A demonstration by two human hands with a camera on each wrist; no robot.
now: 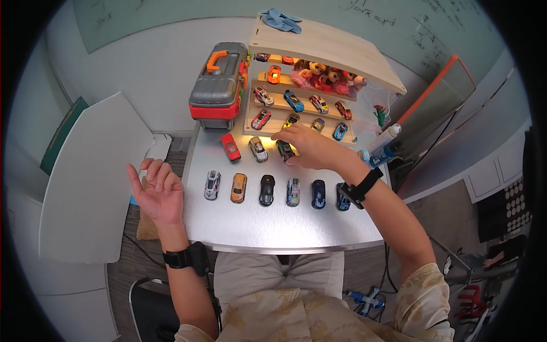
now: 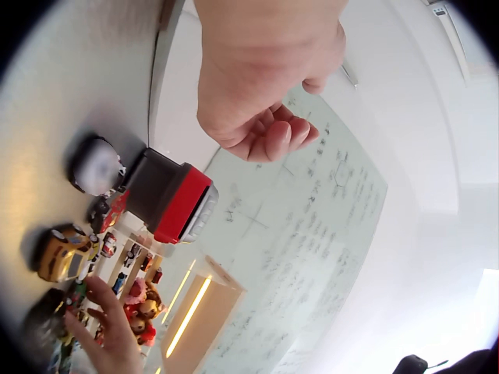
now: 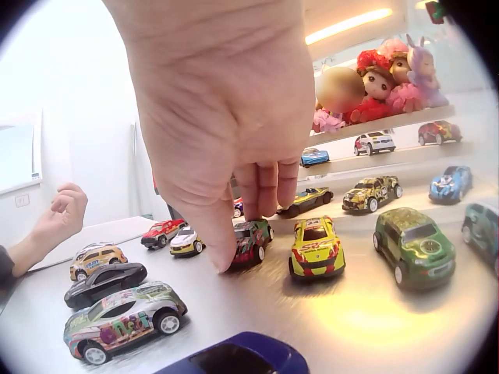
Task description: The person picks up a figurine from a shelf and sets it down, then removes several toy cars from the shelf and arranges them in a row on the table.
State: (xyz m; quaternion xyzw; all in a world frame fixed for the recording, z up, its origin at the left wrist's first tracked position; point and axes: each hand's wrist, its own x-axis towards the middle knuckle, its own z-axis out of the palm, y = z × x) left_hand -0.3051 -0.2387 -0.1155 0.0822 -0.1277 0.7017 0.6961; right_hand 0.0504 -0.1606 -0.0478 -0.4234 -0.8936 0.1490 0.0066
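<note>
My right hand [image 1: 312, 149] reaches over the metal table and pinches a dark green and red toy car [image 3: 253, 241] between thumb and fingers, the car's wheels close to the tabletop. To its left stand a white toy car [image 1: 258, 149] and a red toy car [image 1: 230, 147]. On the other side, a yellow and red toy car [image 3: 317, 248] and a green toy car [image 3: 415, 248] show in the right wrist view. My left hand [image 1: 159, 194] hovers off the table's left side, palm up, its fingers loosely bent around nothing.
Nearer me runs a row of several toy cars, including an orange one [image 1: 239, 188] and a black one [image 1: 266, 190]. Behind, a lit wooden shelf [image 1: 327, 43] holds more cars and dolls [image 1: 330, 77]. A grey and red toolbox [image 1: 219, 80] stands back left; bottles [image 1: 386, 139] stand right.
</note>
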